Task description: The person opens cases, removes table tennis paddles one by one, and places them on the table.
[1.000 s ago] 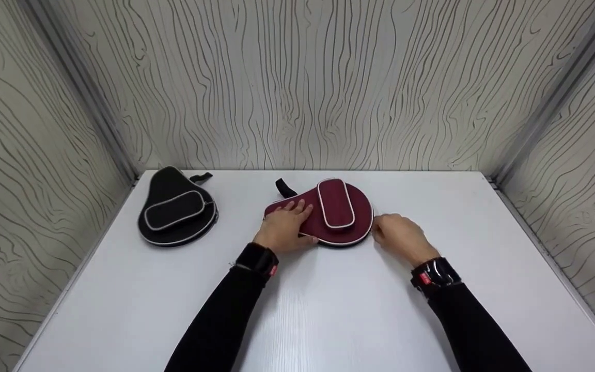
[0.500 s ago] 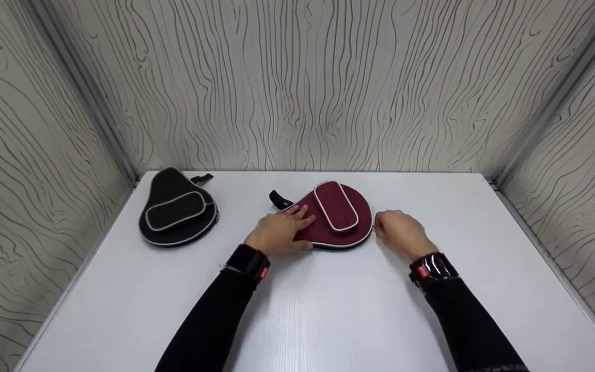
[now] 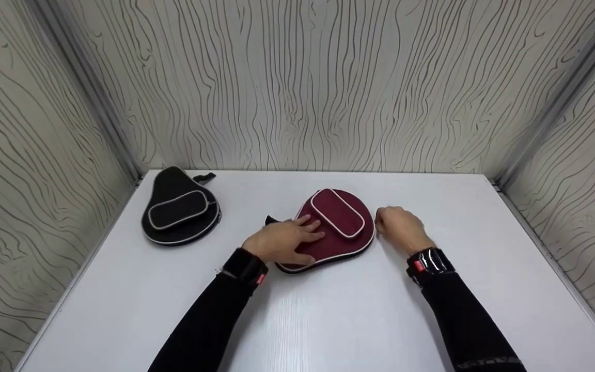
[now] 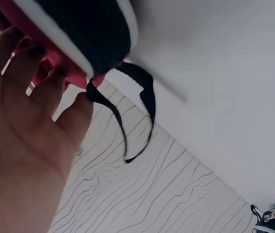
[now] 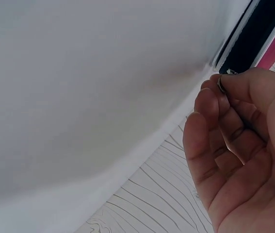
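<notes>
A dark red table tennis paddle case (image 3: 336, 248) with white piping and a raised pocket lies flat on the table. Across its narrow end rests my left hand (image 3: 283, 241), fingers spread on the fabric. The left wrist view shows the case's black side (image 4: 96, 34) and a hanging black wrist strap (image 4: 149, 94). My right hand (image 3: 402, 228) is at the rounded right edge. Its thumb and fingertips pinch a small metal zipper pull (image 5: 220, 86) beside the black zipper side, as the right wrist view shows.
A black paddle case (image 3: 178, 209) of the same shape lies at the back left, its strap pointing right. The white table (image 3: 323, 320) is enclosed by wood-grain patterned panels (image 3: 297, 88) at the back and both sides.
The red case has turned counterclockwise, its narrow end swinging toward me under my left hand. My right hand stays at the rounded edge, shifting only slightly away from me.
</notes>
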Demonstrator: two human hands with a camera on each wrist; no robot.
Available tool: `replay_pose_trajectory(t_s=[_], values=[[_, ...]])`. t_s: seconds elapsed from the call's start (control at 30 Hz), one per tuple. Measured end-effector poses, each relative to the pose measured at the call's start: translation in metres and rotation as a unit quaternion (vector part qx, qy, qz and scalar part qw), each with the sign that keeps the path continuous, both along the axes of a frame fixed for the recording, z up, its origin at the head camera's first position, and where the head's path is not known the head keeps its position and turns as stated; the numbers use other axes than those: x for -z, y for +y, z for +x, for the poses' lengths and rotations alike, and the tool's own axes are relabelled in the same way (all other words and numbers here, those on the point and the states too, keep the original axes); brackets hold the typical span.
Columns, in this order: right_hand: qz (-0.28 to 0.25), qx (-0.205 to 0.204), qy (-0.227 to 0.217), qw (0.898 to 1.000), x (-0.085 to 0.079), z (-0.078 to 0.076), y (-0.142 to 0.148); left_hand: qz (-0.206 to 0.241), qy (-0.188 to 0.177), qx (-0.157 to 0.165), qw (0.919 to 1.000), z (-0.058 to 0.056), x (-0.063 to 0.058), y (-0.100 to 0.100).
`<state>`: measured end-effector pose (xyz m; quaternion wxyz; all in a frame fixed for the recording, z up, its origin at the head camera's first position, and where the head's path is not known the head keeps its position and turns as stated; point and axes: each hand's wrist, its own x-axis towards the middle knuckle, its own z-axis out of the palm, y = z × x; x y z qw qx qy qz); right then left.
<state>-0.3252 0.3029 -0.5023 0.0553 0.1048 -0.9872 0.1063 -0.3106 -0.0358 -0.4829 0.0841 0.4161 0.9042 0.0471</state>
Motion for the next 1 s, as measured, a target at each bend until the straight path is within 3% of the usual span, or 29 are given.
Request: replay_pose_trajectory(t_s=[0.4, 1.0], values=[[-0.005, -0.008, -0.005, 1.000, 0.002, 0.000, 0.001, 0.016, -0.016, -0.021, 0.9995, 0.007, 0.002, 0.002], [0.003, -0.015, 0.006, 1.000, 0.001, 0.008, -0.001, 0.032, 0.006, -0.065, 0.9973, -0.004, 0.008, 0.011]])
